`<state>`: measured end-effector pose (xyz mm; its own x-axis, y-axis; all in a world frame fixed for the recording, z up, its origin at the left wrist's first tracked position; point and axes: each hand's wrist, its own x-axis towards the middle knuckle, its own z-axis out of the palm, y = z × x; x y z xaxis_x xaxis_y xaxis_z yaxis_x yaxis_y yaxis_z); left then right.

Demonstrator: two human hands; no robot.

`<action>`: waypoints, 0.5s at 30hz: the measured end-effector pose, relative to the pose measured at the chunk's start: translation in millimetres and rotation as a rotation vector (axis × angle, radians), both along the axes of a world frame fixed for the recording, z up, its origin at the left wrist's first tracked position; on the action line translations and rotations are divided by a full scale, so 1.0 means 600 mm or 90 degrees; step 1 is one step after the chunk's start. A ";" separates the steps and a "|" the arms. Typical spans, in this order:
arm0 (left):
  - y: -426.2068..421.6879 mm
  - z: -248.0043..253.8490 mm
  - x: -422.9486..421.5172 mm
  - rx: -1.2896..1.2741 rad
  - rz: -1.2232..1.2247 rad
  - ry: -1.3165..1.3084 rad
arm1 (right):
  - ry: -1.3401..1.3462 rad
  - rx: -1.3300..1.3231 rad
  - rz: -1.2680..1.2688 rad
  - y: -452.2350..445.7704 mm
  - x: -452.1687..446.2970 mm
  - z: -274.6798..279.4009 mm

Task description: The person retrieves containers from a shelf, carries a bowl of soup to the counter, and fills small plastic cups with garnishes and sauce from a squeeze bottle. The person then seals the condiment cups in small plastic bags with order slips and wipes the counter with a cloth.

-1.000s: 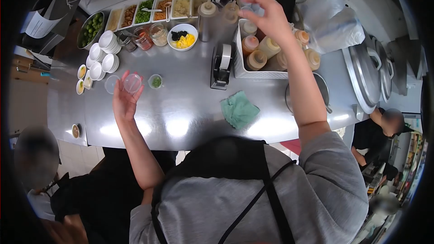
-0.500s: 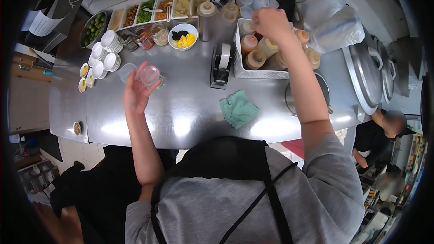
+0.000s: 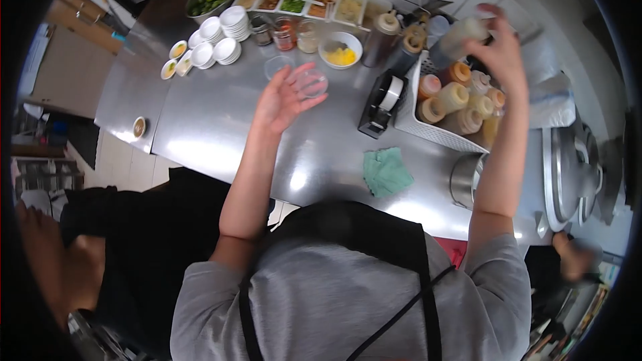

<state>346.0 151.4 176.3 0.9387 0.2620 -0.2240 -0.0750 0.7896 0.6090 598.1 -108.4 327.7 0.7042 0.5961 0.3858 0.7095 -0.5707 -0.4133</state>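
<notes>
My left hand (image 3: 284, 103), palm up over the counter, holds a small clear plastic cup (image 3: 312, 84) in its fingers. A clear round piece (image 3: 277, 67), perhaps a lid, shows by the thumb. My right hand (image 3: 500, 50) is raised above the white basket (image 3: 428, 135), closed around a squeeze bottle (image 3: 460, 39) that is tilted and blurred by motion. Below it, several sauce bottles (image 3: 455, 97) with orange, cream and brown contents stand packed in the basket.
A tape dispenser (image 3: 382, 108) and a green cloth (image 3: 388, 171) lie near the basket. At the back are a bowl with yellow food (image 3: 342, 55), jars (image 3: 285, 35), stacked white dishes (image 3: 227, 51) and topping trays (image 3: 297, 0). Another person (image 3: 167, 227) stands at left. Large pot lids (image 3: 565, 167) are at right.
My right hand has lifted the squeeze bottle up out of the basket. My left hand still holds the clear cup. The whole view has turned and shifted.
</notes>
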 end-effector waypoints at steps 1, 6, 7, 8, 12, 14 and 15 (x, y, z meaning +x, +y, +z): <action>0.000 0.004 0.001 -0.008 0.004 -0.008 | 0.057 0.218 0.105 0.005 -0.017 0.017; 0.001 0.034 -0.003 -0.045 0.035 -0.042 | 0.275 0.383 0.162 0.083 -0.083 -0.039; 0.004 0.038 -0.005 -0.053 0.045 -0.047 | 0.260 0.350 0.179 0.102 -0.111 -0.053; 0.006 0.042 -0.008 -0.061 0.056 -0.048 | 0.242 0.333 0.244 0.120 -0.120 -0.078; 0.013 0.062 -0.022 -0.063 0.091 -0.049 | -0.037 0.019 0.342 0.171 -0.152 -0.107; 0.021 0.062 -0.026 -0.045 0.082 -0.066 | -0.131 -0.012 0.371 0.191 -0.158 -0.104; 0.022 0.063 -0.026 -0.046 0.085 -0.068 | -0.223 -0.042 0.394 0.199 -0.158 -0.103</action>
<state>330.2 164.7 213.9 0.9160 0.3729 -0.1480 -0.2436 0.8100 0.5334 503.0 11.1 266.2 0.0701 0.8765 0.4763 0.9961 -0.0360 -0.0803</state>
